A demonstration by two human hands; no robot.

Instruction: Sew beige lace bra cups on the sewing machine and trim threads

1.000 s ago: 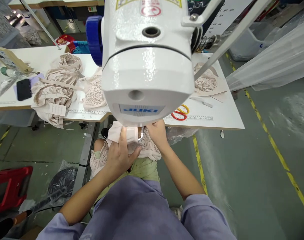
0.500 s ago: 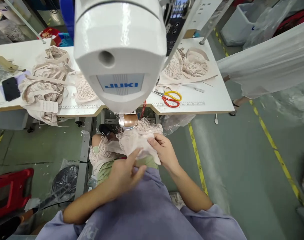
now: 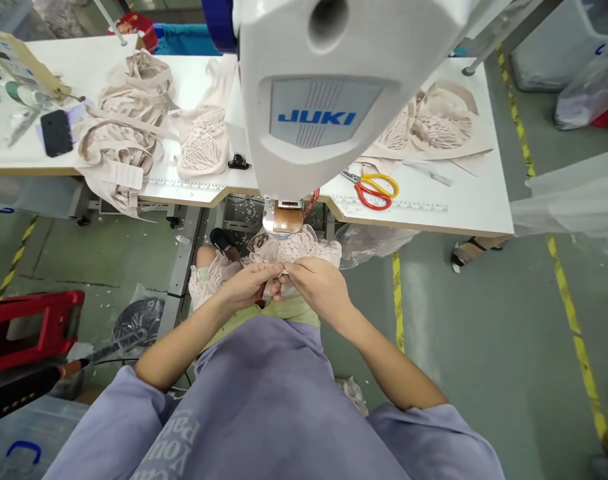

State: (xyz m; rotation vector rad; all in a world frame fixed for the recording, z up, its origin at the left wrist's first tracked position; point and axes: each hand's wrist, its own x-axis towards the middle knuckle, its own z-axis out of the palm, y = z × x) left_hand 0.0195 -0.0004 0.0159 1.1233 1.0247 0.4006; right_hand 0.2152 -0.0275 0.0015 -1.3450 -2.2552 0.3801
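Observation:
A white JUKI sewing machine (image 3: 329, 93) fills the top middle, its copper-coloured post end (image 3: 284, 220) hanging just above my hands. A beige lace garment piece (image 3: 289, 248) lies under that end and over my lap. My left hand (image 3: 247, 285) and my right hand (image 3: 317, 283) meet in front of it, fingertips pinched together on the near edge of the lace. Both hands are closed on the fabric.
A white worktable (image 3: 464, 207) carries a pile of beige lace garments (image 3: 127, 133) at left, more lace pieces (image 3: 429, 127) at right, red-and-yellow scissors (image 3: 377, 188) and a black phone (image 3: 57, 132). A red stool (image 3: 29, 327) stands on the green floor at left.
The view has tilted so the machine head looms closer. My hands have drawn together from holding the fabric flat and apart to pinching its near edge side by side.

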